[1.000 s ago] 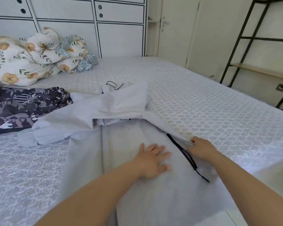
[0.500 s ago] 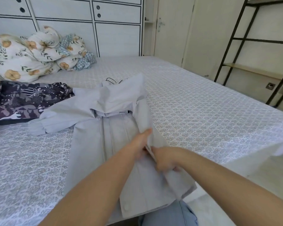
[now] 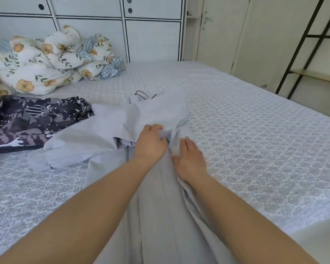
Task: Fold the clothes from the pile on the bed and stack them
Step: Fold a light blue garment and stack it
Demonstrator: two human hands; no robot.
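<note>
A light grey garment (image 3: 107, 134) lies spread lengthwise on the bed (image 3: 255, 149), its sleeve trailing to the left and a black cord (image 3: 141, 94) showing at its far end. Near the middle of the garment, my left hand (image 3: 151, 143) grips a bunched fold of the grey cloth with curled fingers. Just to the right, my right hand (image 3: 189, 159) rests on the garment's right edge, fingers straight along the cloth. A dark patterned garment (image 3: 27, 121) lies to the left, touching the grey one.
A crumpled floral duvet (image 3: 46, 60) sits at the bed's far left, against white cabinets (image 3: 151, 35). A black metal shelf frame (image 3: 303, 54) stands at the right, beyond the bed's edge. Bare patterned sheet stretches out to the right.
Both hands have moved up the grey garment, from its lower right edge to its middle. The right side has been folded inward, hiding the black zip edge.
</note>
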